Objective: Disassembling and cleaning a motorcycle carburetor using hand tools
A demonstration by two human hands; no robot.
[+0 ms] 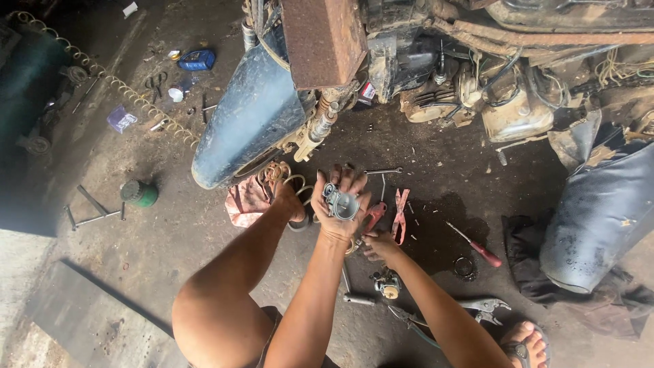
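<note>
The left hand [340, 201] is raised palm-up in front of the person, its fingers curled around a small metal engine part [339, 202], likely a carburettor body, held up where it can be looked over. The right hand [379, 245] is lower, down at the dirty concrete floor [157, 238], its fingertips among the tools lying there; its fingers look bent, but it is hard to tell whether it grips anything. The held part sits in the middle of the view, above the floor and just in front of the person's bent knee [218, 313].

Close to the right hand lie red-handled pliers [398, 215] and a spanner [381, 172], placed within easy reach. A second small metal part with a round brass-coloured face [388, 285] rests on the floor just below that hand. Farther right are a screwdriver with a red handle [477, 249], a dark ring [465, 267] and locking pliers [485, 308]. A sandalled foot [526, 344] shows at the bottom edge.

A pink rag [246, 201] lies by the left forearm. Beyond the hands stands a stripped motorcycle: its dark blue mudguard [248, 116] and its exposed, grimy engine [470, 88]. A green can [139, 194], a blue bottle [196, 60] and a long coil spring [109, 82] lie well apart on the left.
</note>
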